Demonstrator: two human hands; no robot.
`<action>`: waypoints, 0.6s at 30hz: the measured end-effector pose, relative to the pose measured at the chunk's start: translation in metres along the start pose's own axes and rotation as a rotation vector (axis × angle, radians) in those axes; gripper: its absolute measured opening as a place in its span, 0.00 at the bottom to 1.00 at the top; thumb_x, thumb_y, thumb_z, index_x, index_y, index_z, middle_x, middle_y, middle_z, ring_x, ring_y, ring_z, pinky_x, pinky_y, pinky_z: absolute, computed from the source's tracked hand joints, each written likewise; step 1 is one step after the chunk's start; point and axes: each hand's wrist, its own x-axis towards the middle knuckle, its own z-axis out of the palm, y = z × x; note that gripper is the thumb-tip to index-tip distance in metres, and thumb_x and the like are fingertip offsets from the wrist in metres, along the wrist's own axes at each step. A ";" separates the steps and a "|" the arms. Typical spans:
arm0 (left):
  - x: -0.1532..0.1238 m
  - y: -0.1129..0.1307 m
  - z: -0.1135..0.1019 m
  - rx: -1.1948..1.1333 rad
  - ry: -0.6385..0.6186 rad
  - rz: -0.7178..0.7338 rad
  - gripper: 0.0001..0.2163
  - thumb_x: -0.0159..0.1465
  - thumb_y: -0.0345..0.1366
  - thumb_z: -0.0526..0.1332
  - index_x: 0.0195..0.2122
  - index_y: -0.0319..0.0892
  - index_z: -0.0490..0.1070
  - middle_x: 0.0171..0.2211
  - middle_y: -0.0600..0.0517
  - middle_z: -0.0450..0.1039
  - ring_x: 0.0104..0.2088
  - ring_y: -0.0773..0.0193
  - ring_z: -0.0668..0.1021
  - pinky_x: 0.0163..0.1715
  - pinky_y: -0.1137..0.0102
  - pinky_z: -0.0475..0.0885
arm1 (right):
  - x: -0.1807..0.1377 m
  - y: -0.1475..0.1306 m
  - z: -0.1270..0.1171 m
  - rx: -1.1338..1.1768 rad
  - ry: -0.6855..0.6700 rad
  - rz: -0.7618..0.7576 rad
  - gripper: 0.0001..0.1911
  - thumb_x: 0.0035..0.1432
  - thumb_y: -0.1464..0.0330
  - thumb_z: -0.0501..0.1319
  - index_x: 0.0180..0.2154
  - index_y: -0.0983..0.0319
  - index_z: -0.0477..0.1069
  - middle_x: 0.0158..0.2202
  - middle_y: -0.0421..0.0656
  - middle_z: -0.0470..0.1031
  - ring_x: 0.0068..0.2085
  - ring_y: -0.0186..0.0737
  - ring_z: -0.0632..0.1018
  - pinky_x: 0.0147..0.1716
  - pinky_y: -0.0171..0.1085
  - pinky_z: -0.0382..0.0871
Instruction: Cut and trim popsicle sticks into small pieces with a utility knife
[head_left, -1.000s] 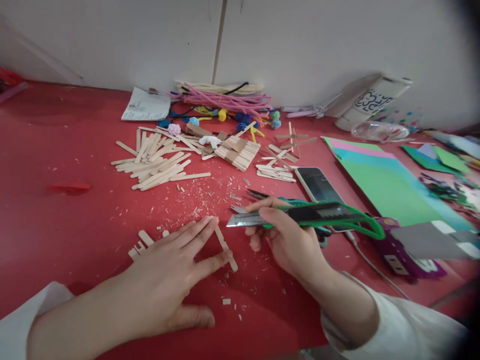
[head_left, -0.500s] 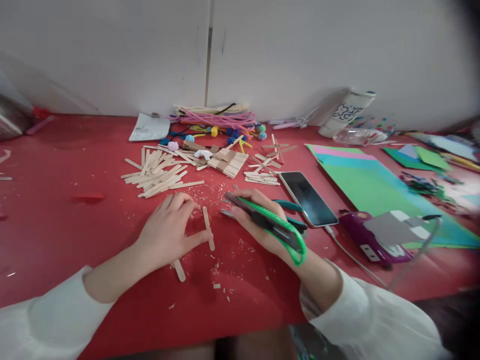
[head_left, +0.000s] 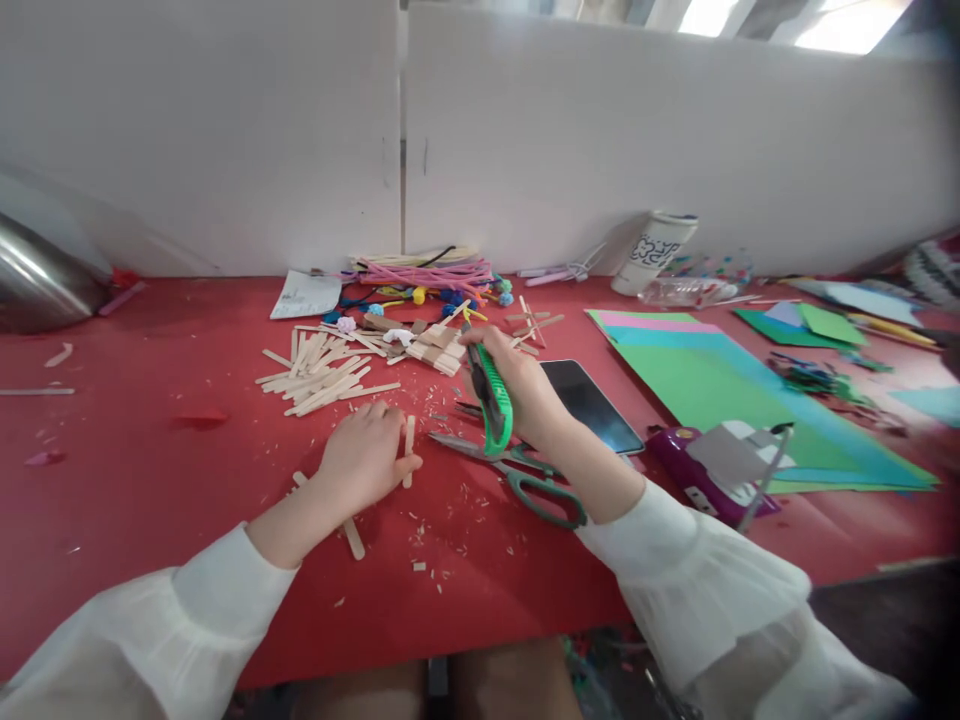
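My left hand [head_left: 361, 458] rests low on the red table [head_left: 480, 590], fingers curled. Its thumb lies across a short wooden craft stick [head_left: 409, 440], pinning it beside the fingers. Partly under that wrist is another craft stick [head_left: 353, 540]. My right hand [head_left: 521, 385] is closed around a green utility knife [head_left: 495, 400], raised over the table near a bundle of craft sticks [head_left: 437, 348]. I cannot make out its blade tip. Below the right hand lie scissors [head_left: 544, 497] with grey-green handles, their points toward the left hand.
A loose pile of craft sticks [head_left: 322, 375] lies beyond my left hand. Pink pipe cleaners [head_left: 424, 272] are at the back. A phone [head_left: 592, 405], a purple device [head_left: 679, 450], coloured paper sheets [head_left: 697, 385] and a white tumbler [head_left: 651, 252] stand or lie rightward. Wood shavings dot the table.
My right hand has lifted the utility knife up and away, uncovering the scissors. My left hand stays at the short craft stick, its fingers drawn closer to it. The view has shifted.
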 end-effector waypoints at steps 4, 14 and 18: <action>0.000 -0.002 0.002 -0.028 -0.024 0.030 0.03 0.58 0.31 0.61 0.27 0.42 0.70 0.34 0.49 0.72 0.40 0.57 0.75 0.41 0.67 0.67 | 0.000 0.008 0.009 0.079 -0.071 -0.002 0.25 0.43 0.78 0.52 0.46 0.59 0.63 0.32 0.41 0.72 0.32 0.41 0.74 0.32 0.35 0.63; -0.001 -0.005 0.003 -0.111 -0.006 -0.009 0.02 0.57 0.31 0.60 0.28 0.42 0.69 0.31 0.47 0.72 0.37 0.52 0.75 0.38 0.63 0.66 | -0.015 0.005 0.020 0.750 -0.044 0.174 0.07 0.59 0.66 0.50 0.39 0.59 0.61 0.35 0.43 0.74 0.24 0.32 0.68 0.23 0.32 0.62; 0.000 -0.003 -0.001 -0.251 0.031 -0.074 0.06 0.50 0.26 0.61 0.20 0.43 0.67 0.25 0.50 0.72 0.33 0.54 0.75 0.35 0.64 0.66 | -0.012 0.008 0.023 0.906 0.038 0.281 0.11 0.56 0.59 0.58 0.35 0.59 0.62 0.31 0.40 0.74 0.23 0.30 0.68 0.23 0.32 0.62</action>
